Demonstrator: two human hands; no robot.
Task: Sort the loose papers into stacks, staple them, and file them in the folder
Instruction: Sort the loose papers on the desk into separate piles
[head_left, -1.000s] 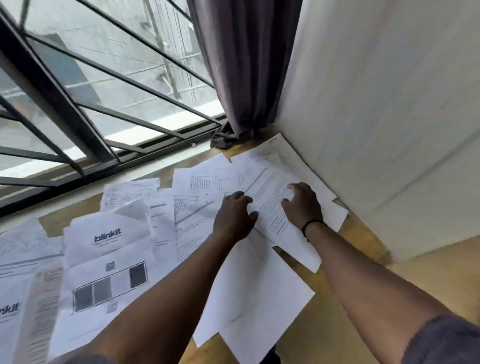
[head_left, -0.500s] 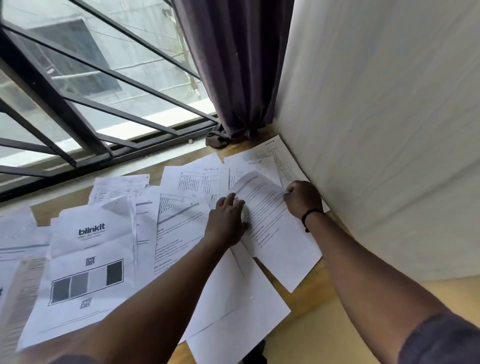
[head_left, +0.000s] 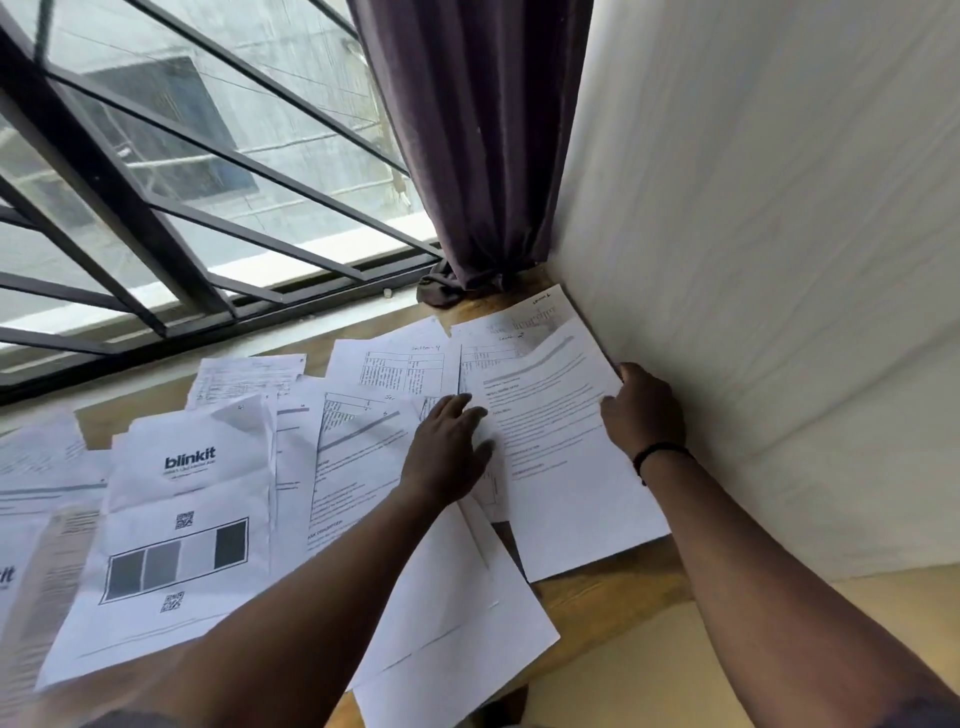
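Nearest the camera, blank white sheets (head_left: 447, 613) fanned over the wooden table (head_left: 608, 597), overhanging its front edge. Off to the left, a printed page marked blinkit (head_left: 182, 525) with grey bars and QR codes, lying atop more loose papers. Further in, left hand (head_left: 447, 452) flat, fingers straight and spread, pressing down on the overlapped sheets, gripping nothing. Right beside it, a text page (head_left: 550, 447) lying close against the white wall (head_left: 753, 260); right hand (head_left: 641, 410) on that page's right edge, fingers curled round it, black band (head_left: 660, 453) at the wrist. Beyond, table-printed sheets (head_left: 400, 369) spread toward the sill. At the back, barred window (head_left: 182, 208) and dark curtain (head_left: 467, 156) bunched in the corner
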